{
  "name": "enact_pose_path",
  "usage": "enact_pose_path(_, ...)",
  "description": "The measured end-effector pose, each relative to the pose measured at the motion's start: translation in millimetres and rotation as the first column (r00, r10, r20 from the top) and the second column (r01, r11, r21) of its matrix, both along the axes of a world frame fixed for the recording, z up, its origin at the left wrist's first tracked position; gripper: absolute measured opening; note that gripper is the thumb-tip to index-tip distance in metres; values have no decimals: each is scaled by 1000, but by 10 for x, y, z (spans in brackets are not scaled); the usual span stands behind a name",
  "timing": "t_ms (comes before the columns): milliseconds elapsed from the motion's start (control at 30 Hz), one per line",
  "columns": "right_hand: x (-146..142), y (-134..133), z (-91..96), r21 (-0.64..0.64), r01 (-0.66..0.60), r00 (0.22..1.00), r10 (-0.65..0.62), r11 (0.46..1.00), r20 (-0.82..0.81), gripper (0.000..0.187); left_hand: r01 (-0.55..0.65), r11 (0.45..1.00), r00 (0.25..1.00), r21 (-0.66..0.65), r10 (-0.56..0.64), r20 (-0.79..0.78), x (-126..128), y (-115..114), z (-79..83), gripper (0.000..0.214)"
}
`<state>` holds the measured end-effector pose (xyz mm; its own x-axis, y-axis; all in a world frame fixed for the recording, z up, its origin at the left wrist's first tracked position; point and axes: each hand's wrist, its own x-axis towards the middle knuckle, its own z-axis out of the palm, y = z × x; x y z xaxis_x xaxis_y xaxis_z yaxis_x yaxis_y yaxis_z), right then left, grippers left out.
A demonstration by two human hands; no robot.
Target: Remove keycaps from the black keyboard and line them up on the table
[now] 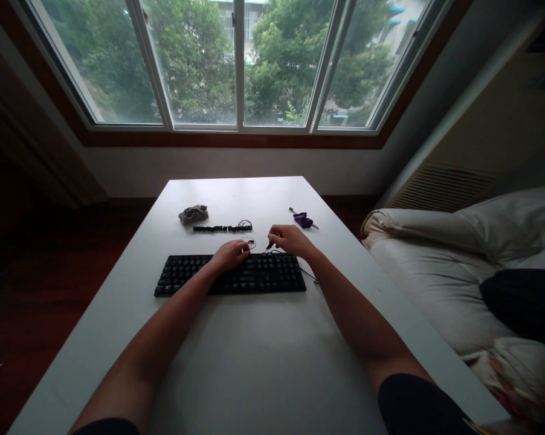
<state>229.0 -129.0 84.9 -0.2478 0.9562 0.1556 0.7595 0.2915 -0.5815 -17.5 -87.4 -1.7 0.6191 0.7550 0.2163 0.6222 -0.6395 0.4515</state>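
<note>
A black keyboard (272, 275) lies across the white table in front of me. My left hand (231, 255) rests palm down over its far edge, fingers stretched out and lying on the upper keys. Close to those fingertips is a small round, clear-rimmed item (251, 243), its kind unclear. Just beyond the keyboard, my right hand (287, 239) pinches a small dark pointed tool (270, 245), its tip angled down and left; the fingers hide most of it. Behind the keyboard stands a row of black keycaps (216, 229), with a thin wire loop (244, 223) at its right end.
A crumpled grey cloth (193, 214) lies at the far left of the white table (254, 356). To the far right is a purple cloth-like bundle (303, 220) with a thin stick. A cable (309, 275) runs beside the keyboard. A pale sofa (417, 266) stands at right.
</note>
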Motion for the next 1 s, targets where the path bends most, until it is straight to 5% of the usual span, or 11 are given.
enact_pose_path(667, 201, 91, -26, -233, -25, 999, 34, 972, 37, 26, 1, 1000, 1000, 5, -1, -12, 3, 4, 9, 18)
enact_pose_path(1000, 154, -14, 91, -164, -25, 985, 52, 986, 163, 29, 3, 1000, 1000, 2, -3, -2, 1, 10, -6, 17)
